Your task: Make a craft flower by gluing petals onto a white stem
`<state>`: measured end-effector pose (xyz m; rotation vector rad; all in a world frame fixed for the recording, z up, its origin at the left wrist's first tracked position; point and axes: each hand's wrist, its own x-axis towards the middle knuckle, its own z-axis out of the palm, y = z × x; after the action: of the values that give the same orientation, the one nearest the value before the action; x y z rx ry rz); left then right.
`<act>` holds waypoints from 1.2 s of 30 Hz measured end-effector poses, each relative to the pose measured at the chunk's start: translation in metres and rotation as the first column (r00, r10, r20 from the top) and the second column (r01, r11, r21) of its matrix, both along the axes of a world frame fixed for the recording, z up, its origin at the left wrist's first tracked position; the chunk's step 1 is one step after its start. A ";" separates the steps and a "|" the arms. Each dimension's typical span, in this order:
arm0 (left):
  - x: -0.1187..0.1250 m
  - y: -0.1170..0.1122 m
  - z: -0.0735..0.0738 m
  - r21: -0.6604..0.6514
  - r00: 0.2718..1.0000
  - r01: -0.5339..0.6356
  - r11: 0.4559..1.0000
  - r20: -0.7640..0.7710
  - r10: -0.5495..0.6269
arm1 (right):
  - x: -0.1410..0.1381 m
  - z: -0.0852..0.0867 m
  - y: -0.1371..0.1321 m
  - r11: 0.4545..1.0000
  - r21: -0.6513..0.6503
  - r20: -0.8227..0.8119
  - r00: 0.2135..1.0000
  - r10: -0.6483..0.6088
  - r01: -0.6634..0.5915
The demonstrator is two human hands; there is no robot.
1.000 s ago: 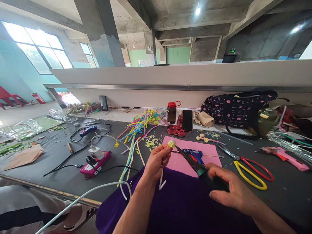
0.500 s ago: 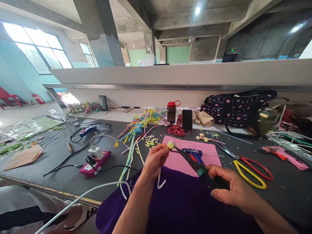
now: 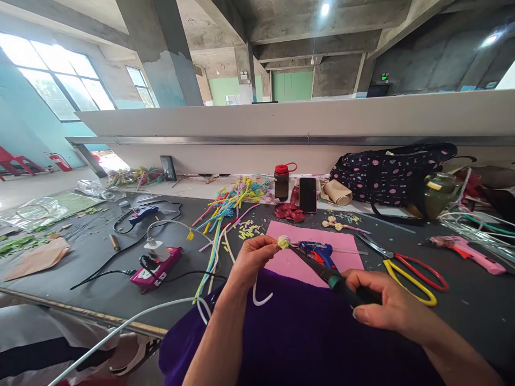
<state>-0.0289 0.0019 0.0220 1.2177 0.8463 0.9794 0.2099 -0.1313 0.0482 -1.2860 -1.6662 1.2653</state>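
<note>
Between the thumb and fingertips of my left hand (image 3: pixel 251 262) is a small pale yellow and white flower-like piece (image 3: pixel 284 242). A white pipe-cleaner-like stem (image 3: pixel 262 303) with a hooked end hangs below that hand. My right hand (image 3: pixel 378 300) is wrapped around the dark green handles of long-nose pliers (image 3: pixel 316 266). Their narrow black tip points left and lies close to the yellow piece; whether it touches, I cannot tell. Behind the pliers, a blue glue gun (image 3: pixel 317 250) rests on a pink sheet (image 3: pixel 277 262).
Scissors with red and yellow handles (image 3: pixel 410 273) and a pink glue gun (image 3: pixel 462 251) lie at right. A purple power strip (image 3: pixel 155 276) with cables is at left. Behind are colourful fuzzy stems (image 3: pixel 241 195), a red-capped bottle (image 3: pixel 281 183), a phone (image 3: pixel 308 195) and a patterned bag (image 3: pixel 374 179).
The plier tip has shifted slightly away from the yellow piece's top edge. The hanging white stem has swung a little left. The camera view has tilted slightly.
</note>
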 end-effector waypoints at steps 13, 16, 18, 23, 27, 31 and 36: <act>-0.001 0.002 -0.003 -0.017 1.000 -0.003 1.000 0.013 0.003 | 0.001 0.008 0.003 0.998 0.047 0.026 0.999 0.038 -0.039; -0.001 0.004 -0.004 -0.082 0.997 -0.005 0.997 0.076 0.011 | 0.003 0.002 0.005 0.998 0.056 0.013 0.999 0.033 -0.034; -0.001 0.005 -0.004 -0.147 0.990 0.021 0.989 0.140 0.000 | 0.006 -0.005 0.007 0.997 0.071 -0.003 1.000 0.023 -0.022; -0.004 0.007 -0.005 -0.249 0.951 0.138 0.959 0.303 -0.059 | 0.009 -0.012 0.009 0.994 0.106 -0.011 1.000 0.025 -0.023; -0.002 0.004 -0.005 -0.278 0.904 0.254 0.926 0.407 -0.126 | -0.004 -0.017 0.007 0.976 0.218 0.289 0.953 -0.086 0.022; 0.005 -0.004 -0.007 -0.294 0.853 0.380 0.877 0.479 -0.209 | -0.024 -0.043 0.013 0.951 0.299 0.543 0.834 -0.098 -0.083; 0.012 -0.014 -0.009 -0.312 0.793 0.516 0.798 0.525 -0.308 | -0.033 -0.062 0.019 0.904 0.380 0.683 0.719 -0.133 -0.194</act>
<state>-0.0172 -0.0125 0.0131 0.6893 0.3581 0.6074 0.1766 -0.1126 -0.0140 -1.5456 -2.3276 0.3387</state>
